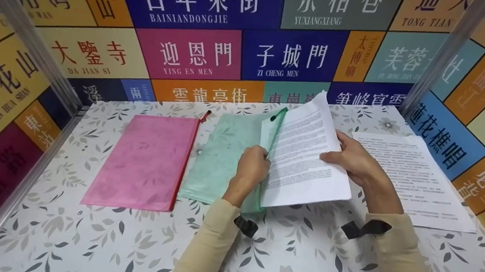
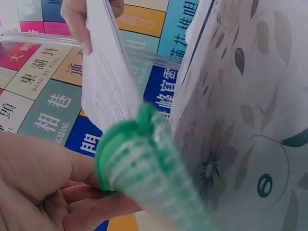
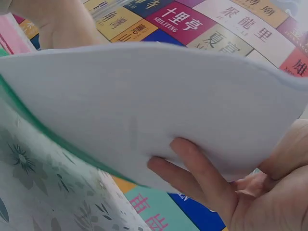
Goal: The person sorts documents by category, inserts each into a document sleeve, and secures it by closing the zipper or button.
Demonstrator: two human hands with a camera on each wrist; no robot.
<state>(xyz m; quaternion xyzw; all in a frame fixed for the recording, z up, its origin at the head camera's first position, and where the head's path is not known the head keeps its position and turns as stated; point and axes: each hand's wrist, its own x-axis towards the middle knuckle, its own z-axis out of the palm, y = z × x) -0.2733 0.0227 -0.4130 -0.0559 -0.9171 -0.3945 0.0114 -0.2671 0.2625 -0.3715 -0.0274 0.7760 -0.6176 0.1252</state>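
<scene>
My left hand (image 1: 252,166) pinches the open edge of a translucent green zip document bag (image 1: 224,145) lying in the middle of the table. In the left wrist view, the bag's green zipper edge (image 2: 103,156) bows up beside the thumb. A stack of printed paper (image 1: 303,153) has its left edge at the bag's mouth, and the rest sticks out to the right, tilted up. The right hand (image 1: 358,161) grips the stack's right edge, thumb on the printed face. Two of its fingers (image 3: 197,168) press the blank back in the right wrist view.
A pink zip document bag (image 1: 140,163) with a red zipper lies flat on the left. More printed sheets (image 1: 424,187) lie at the right, partly behind the right forearm. Panels with street names (image 1: 188,53) wall in the flower-patterned table (image 1: 132,243) at the back and sides.
</scene>
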